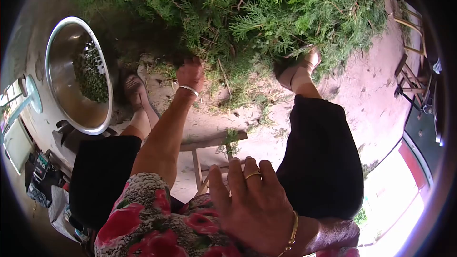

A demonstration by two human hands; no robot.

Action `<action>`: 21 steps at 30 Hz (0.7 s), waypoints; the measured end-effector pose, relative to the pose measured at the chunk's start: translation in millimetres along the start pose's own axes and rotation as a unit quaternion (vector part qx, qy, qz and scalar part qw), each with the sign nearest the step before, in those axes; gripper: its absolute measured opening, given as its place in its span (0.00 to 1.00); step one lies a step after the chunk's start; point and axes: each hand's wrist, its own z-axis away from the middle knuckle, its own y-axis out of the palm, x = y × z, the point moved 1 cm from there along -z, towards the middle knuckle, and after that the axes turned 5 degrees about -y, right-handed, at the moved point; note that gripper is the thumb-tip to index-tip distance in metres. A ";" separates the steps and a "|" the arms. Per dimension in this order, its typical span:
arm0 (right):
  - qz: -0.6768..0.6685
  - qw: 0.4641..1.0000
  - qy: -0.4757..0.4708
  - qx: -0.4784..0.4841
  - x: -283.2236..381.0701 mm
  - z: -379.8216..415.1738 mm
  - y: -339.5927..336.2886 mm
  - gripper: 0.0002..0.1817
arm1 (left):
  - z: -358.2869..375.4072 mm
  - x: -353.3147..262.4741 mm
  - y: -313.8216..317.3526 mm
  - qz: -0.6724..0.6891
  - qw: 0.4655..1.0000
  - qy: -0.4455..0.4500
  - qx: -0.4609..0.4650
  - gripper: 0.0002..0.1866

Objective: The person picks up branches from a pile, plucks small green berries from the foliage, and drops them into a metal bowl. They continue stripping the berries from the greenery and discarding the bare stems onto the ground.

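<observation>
Down by the person's feet, the left hand [190,74] is reaching into the pile of green cypress-type branches [247,14] heaped on the dirt ground [362,95], fingers curled down into the foliage, though I can't tell if it's actually gripping a sprig. The right hand [254,207] sits close to the camera, released, fingers spread flat over the floral dress [157,219], holding nothing. The branch pile runs crosswise along the top of the view, tips fanning toward the feet. A steel bowl [62,66] with picked greens sits off to the left, just beside the pile. A small wooden stool [209,143] is between the legs.
</observation>
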 end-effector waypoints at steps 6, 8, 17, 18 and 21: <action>-0.002 1.000 -0.002 -0.001 0.3 3.4 -2.7 0.20 | 22.9 46.4 0.6 0.175 0.982 -0.017 -0.069 0.08; -0.002 1.000 -0.003 0.000 0.7 3.5 -2.6 0.20 | 43.7 85.8 7.7 0.445 0.877 -0.184 -0.008 0.06; 0.008 1.000 -0.010 0.010 3.9 3.8 -4.0 0.20 | 89.7 87.4 -45.8 0.639 0.612 -0.462 0.056 0.15; 0.008 1.000 -0.010 0.010 3.6 4.0 -4.1 0.20 | 87.3 86.1 -44.2 0.629 0.629 -0.455 0.044 0.17; 0.010 1.000 -0.011 0.014 3.6 2.3 -4.6 0.20 | 75.0 88.8 -32.5 0.600 0.661 -0.450 0.021 0.17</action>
